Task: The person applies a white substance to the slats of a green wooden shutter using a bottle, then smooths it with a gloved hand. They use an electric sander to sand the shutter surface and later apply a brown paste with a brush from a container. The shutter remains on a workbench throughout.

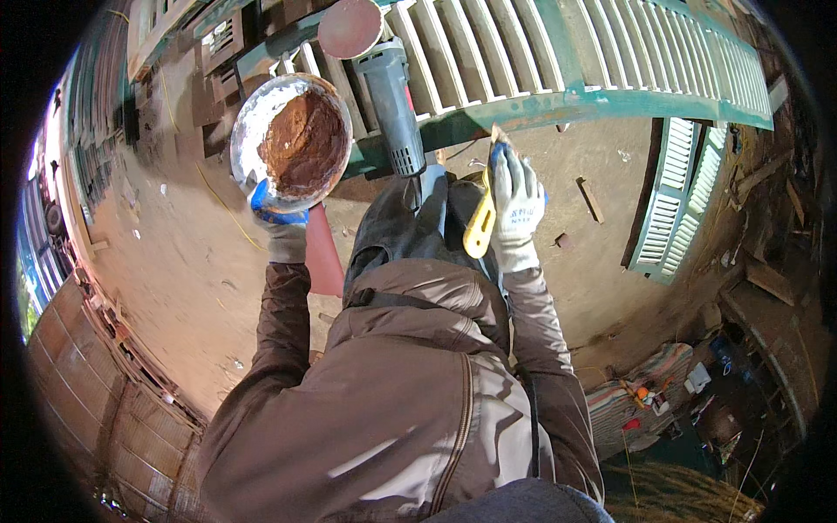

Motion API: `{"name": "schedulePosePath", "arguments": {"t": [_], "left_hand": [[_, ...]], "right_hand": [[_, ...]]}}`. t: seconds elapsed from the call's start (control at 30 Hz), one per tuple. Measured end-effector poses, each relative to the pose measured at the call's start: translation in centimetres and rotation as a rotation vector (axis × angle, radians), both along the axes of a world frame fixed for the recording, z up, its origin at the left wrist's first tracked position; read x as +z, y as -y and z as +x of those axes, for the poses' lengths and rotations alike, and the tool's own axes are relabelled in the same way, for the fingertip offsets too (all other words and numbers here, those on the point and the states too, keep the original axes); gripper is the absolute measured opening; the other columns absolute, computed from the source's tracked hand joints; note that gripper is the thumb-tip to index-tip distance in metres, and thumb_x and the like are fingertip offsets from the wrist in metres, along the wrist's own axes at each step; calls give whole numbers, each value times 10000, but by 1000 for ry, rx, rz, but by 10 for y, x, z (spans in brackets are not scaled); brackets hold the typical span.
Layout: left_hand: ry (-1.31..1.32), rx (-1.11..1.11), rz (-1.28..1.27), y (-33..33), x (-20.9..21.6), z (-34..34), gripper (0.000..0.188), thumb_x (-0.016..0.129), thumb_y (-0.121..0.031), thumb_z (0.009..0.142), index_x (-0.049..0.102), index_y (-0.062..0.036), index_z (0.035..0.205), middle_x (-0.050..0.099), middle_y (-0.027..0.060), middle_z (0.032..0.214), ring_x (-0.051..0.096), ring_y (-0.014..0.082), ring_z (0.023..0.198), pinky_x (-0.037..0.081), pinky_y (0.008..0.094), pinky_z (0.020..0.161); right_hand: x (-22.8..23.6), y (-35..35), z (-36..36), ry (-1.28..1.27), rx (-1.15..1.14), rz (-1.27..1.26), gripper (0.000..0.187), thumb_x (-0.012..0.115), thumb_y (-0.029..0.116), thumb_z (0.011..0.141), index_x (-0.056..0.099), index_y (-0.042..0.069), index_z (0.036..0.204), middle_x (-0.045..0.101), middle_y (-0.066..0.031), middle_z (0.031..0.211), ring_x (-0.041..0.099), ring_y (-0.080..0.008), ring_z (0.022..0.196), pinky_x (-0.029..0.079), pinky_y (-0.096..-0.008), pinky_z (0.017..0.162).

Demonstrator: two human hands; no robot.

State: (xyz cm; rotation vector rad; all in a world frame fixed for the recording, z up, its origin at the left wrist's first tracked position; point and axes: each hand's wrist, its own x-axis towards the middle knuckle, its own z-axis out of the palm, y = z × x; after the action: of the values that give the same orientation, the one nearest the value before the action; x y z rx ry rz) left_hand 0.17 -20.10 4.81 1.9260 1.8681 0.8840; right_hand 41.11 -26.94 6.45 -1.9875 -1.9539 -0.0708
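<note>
My left hand [277, 207], in a white and blue work glove, grips the near rim of a round metal bowl [248, 144]. Reddish-brown paste [305, 144] fills much of the bowl, with pale smears along its left inside. My gloved right hand [516, 196] is closed around a yellow-handled tool [479, 225] that looks like a putty knife; the fingers cover its middle. A brownish tip shows above the fingers, close to the near edge of a green louvred shutter [523, 112]. Whether the tip touches the wood I cannot tell.
A grey power sander [392, 100] with a round pinkish disc [350, 28] rests across the shutter between my hands. Another green shutter [678, 196] stands at the right. A wood scrap [590, 200] lies on the brown floor. Striped cloth [636, 392] and clutter lie lower right.
</note>
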Motion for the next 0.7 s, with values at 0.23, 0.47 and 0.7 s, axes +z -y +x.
{"name": "schedulePosePath", "arguments": {"t": [0.23,0.47,0.7], "left_hand": [[558,232,-16,19,-83,-51,440,806,-198,825,642,-39,1201,666,110,1182,651,229,1036,545,382,906],[651,267,54,25,-90,-35,352,613,-343,978,643,-59,1183,636,77,1201,615,237,1127,506,438,1006],[1069,236,117,18,-55,8,311,566,-329,1015,636,-73,1178,633,76,1231,581,230,1194,460,437,1064]], "right_hand": [[-58,33,-39,120,101,-258,461,631,235,902,619,85,1338,599,-119,1389,610,-299,1190,533,-433,920],[-39,44,22,-47,49,-31,533,659,219,893,567,99,1405,649,-119,1340,653,-309,1064,536,-412,891],[-7,-18,-18,80,78,-269,418,650,193,872,643,153,1287,696,-19,1171,636,-228,1003,514,-394,815]]}}
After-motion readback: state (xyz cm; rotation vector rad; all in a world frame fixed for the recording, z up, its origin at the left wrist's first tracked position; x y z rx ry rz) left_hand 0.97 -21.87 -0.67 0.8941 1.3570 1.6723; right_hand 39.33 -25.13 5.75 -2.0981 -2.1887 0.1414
